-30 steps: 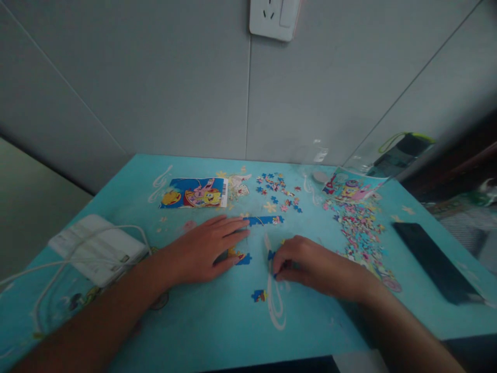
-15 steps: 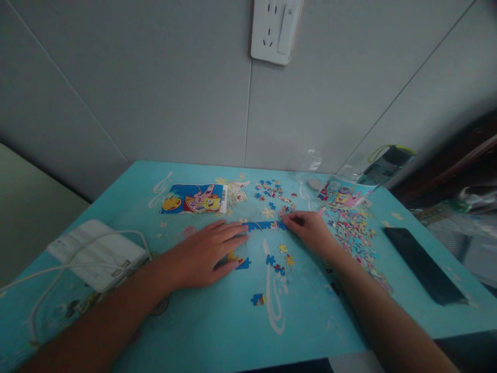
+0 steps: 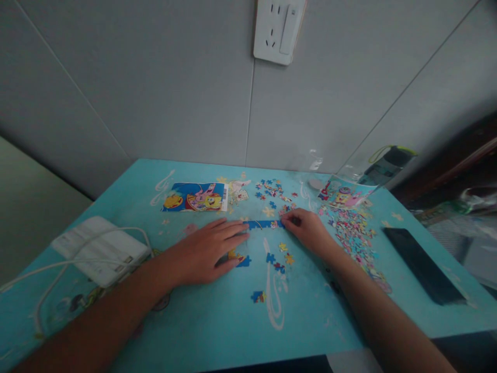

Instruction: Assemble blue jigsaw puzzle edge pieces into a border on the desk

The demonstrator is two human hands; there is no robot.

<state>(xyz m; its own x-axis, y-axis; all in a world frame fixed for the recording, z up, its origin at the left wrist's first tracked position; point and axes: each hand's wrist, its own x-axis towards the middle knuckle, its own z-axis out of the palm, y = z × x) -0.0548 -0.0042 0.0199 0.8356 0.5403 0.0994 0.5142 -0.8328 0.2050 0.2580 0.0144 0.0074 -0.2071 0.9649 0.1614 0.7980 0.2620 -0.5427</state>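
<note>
Puzzle strip [image 3: 263, 224], a short joined row of blue pieces, lies at the frame's centre on the turquoise table [image 3: 217, 321], whose near edge is cut off at the bottom. Left hand [image 3: 205, 250] lies flat and released at its left end, hiding part of a small piece cluster [image 3: 241, 259]. Right hand [image 3: 306, 230] pinches the strip's right end, fingertips hard to make out.

The joined strip of blue puzzle pieces [image 3: 263, 224] lies flat on the counter [image 3: 202, 321], running left to right about midway between its left and right edges, nearer the far edge than the near one. It is narrow, mostly blue with a few colourful pieces at its right end. My left hand [image 3: 205, 251] touches its left end and my right hand [image 3: 306, 230] its right end.
</note>
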